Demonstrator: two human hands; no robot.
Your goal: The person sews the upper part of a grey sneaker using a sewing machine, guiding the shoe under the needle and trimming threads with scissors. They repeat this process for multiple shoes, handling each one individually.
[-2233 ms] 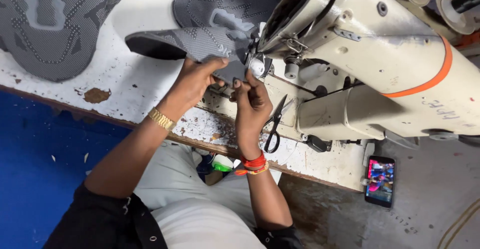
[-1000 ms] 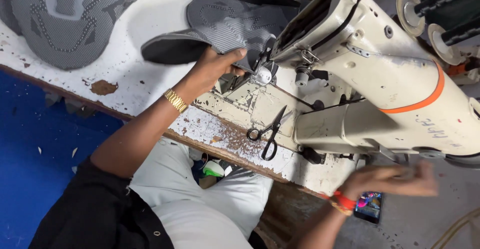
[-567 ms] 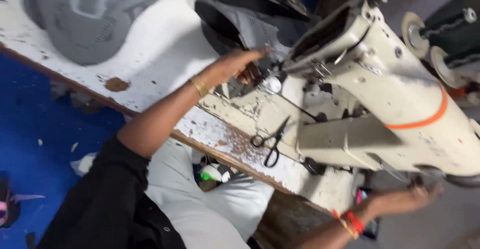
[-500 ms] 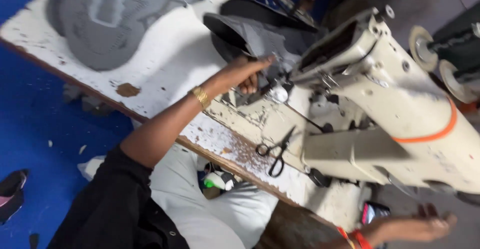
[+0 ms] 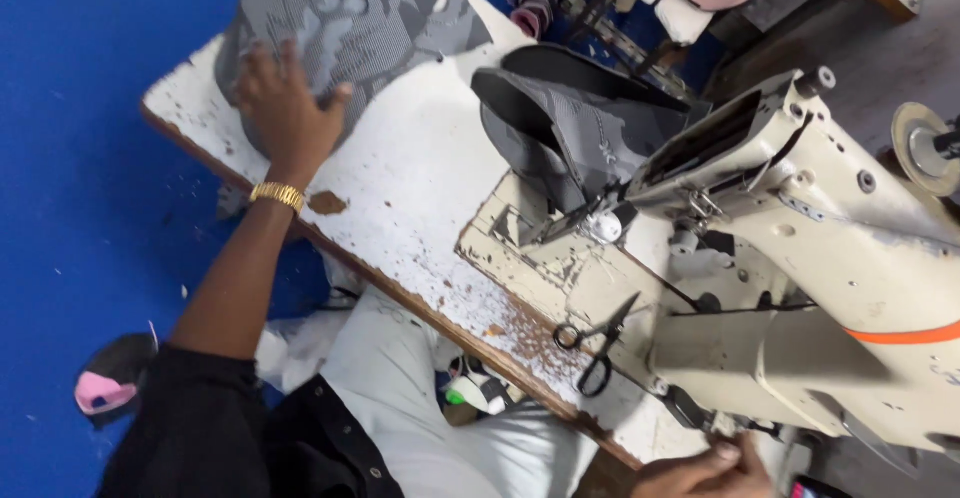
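Observation:
My left hand (image 5: 285, 103) rests flat, fingers spread, on a stack of grey patterned knit pieces (image 5: 370, 18) at the far left corner of the white worktable (image 5: 420, 178). A gold bracelet sits on that wrist. My right hand (image 5: 705, 468) is at the bottom edge, fingers curled against the table's front edge below the cream sewing machine (image 5: 830, 258); whether it grips anything is hidden. A folded grey and black knit piece (image 5: 565, 123) lies under the machine's needle area.
Black-handled scissors (image 5: 598, 343) lie on the machine bed near the front edge. The table's paint is chipped. Blue floor lies to the left, with a pink and black item (image 5: 110, 383) on it. More fabric and clutter sit behind the table.
My left hand left the piece at the needle and reached far left onto the grey stack. My right hand dropped down to the table's front edge. The view swung left.

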